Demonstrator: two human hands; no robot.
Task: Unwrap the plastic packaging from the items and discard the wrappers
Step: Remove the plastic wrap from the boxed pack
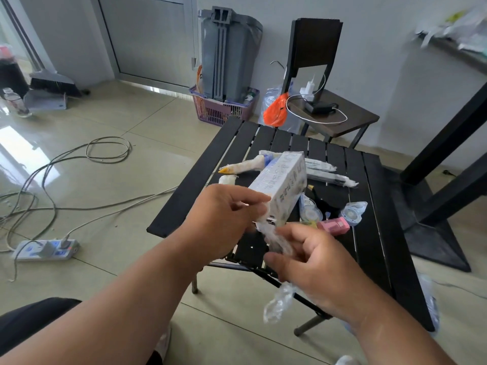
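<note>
A white printed box (283, 184) is held tilted above the black slatted table (200, 180). My left hand (224, 219) grips its near end. My right hand (313, 262) pinches a strip of clear plastic wrap (276, 243) that stretches from the box's near end; more wrap (278, 302) dangles below this hand. On the table behind the box lie several wrapped pen-like items (243, 167) (332, 179). Correction-tape dispensers (353, 210) (312, 213) and a pink item (334, 225) lie to the right.
A chair (342, 114) with chargers and a white cable stands beyond the table, an orange bag (275, 111) beside it. A purple basket (218, 109) and grey bin (226, 54) stand by the wall. Cables and a power strip (44, 250) lie on the floor at left.
</note>
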